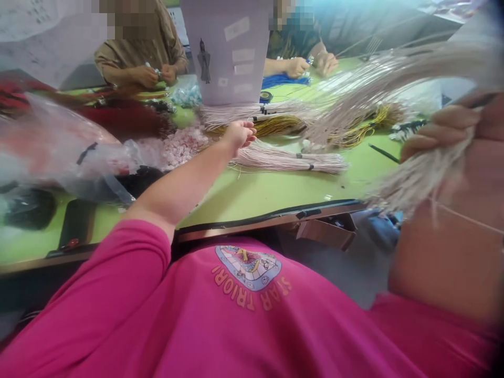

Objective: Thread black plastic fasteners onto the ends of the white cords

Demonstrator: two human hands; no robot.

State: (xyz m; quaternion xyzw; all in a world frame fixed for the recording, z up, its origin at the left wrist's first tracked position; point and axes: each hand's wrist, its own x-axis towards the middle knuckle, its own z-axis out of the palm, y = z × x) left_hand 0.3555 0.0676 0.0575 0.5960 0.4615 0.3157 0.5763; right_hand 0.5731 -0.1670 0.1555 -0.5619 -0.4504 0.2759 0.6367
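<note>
My right hand (437, 128), at the far right, is wrapped round a thick bundle of white wires (417, 181). The near ends hang below the fist, and long blurred strands arc over the table. My left hand (241, 135) reaches out over the middle of the table with its fingers curled together; what they pinch, if anything, is too small to make out. Under and beside it lies a pale wire bundle (291, 159) tied with black bands. Behind it are yellow wires (277, 126) and another pale wire bundle (232, 115).
Plastic bags (79, 142) and a heap of small pale connectors (181, 147) lie to the left. A black pen-like stick (384, 153) is at right. Two people work across the green table (252, 191), beside a white panel (228, 58). A cardboard box (328, 231) sits below the edge.
</note>
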